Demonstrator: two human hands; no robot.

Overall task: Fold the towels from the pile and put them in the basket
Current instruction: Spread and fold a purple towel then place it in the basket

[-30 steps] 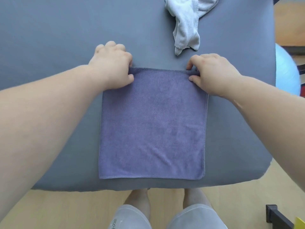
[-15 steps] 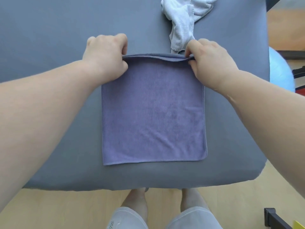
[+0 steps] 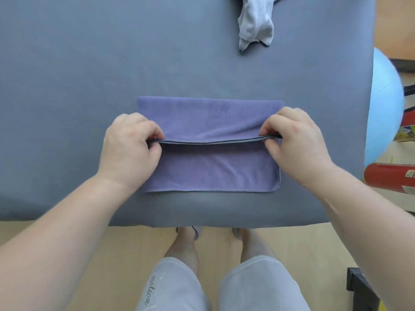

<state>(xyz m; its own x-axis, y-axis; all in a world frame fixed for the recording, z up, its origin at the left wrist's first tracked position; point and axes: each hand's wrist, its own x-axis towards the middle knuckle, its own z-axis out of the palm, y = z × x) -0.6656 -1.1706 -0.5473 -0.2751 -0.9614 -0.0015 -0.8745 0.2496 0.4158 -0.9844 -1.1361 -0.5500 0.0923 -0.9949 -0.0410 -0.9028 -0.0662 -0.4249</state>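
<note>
Pinching its doubled-over edge, the left hand (image 3: 130, 151) and right hand (image 3: 298, 144) grip the purple towel (image 3: 215, 169), which is laid mid-frame on the grey table (image 3: 89, 63); a white towel (image 3: 256, 21) is seen top centre.

The white towel (image 3: 256, 25) is cut off by the top edge.

At the centre of the frame we see a towel (image 3: 208, 117) in plain lavender purple, its stitched hem a darker grey. The table (image 3: 89, 63) beneath is a flat, unpatterned slate blue-grey. At the top edge, the crumpled towel (image 3: 256, 21) is pale grey-white. At the right we find a light sky-blue ball (image 3: 386, 104) and, below it, a red cylinder (image 3: 388, 176). Along the bottom, the floor (image 3: 215, 254) is pale yellowish wood, and the shorts (image 3: 170, 288) are light grey with dark script lettering.
</note>
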